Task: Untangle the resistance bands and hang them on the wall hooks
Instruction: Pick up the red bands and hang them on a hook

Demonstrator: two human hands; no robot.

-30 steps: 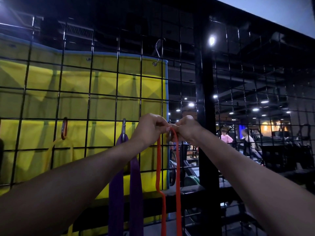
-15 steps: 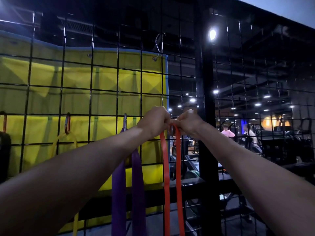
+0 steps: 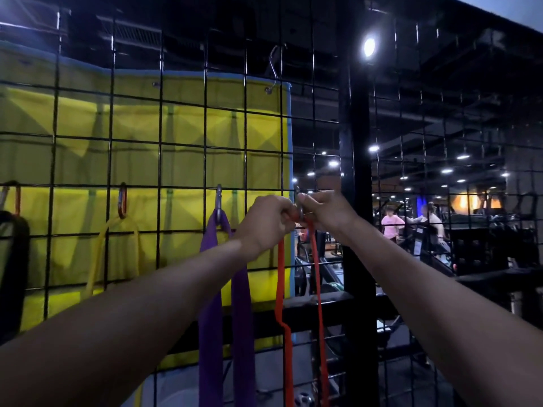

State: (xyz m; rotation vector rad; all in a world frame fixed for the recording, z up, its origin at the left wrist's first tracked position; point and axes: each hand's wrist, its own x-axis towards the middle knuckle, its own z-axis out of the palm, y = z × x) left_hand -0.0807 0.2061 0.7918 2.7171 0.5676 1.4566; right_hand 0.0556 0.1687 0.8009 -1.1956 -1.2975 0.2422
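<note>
Both hands [image 3: 296, 215] pinched on flat orange band [image 3: 280, 277] and metal clip [image 3: 299, 205] at wire grid [image 3: 160, 160].

Four bands — black [image 3: 13, 274], yellow [image 3: 97, 259], purple [image 3: 223, 318], orange [image 3: 282, 289] — two hands [image 3: 267, 221] [image 3: 326, 210].

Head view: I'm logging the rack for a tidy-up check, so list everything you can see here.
Wire grid panel: one, black, across the whole view.
Yellow mat: one, blue-edged, behind the grid.
Purple band: one, hanging from a grey clip.
Yellow band: one, hanging from an orange clip.
Orange band: one, hanging down from both hands.
Silver clip: one, on the grid, between the hands.
S-hook: one, metal, at the mat's top right corner.
Black post: one, upright, right of the hands.
Left hand: gripping the orange band.
Right hand: at the silver clip.
</note>
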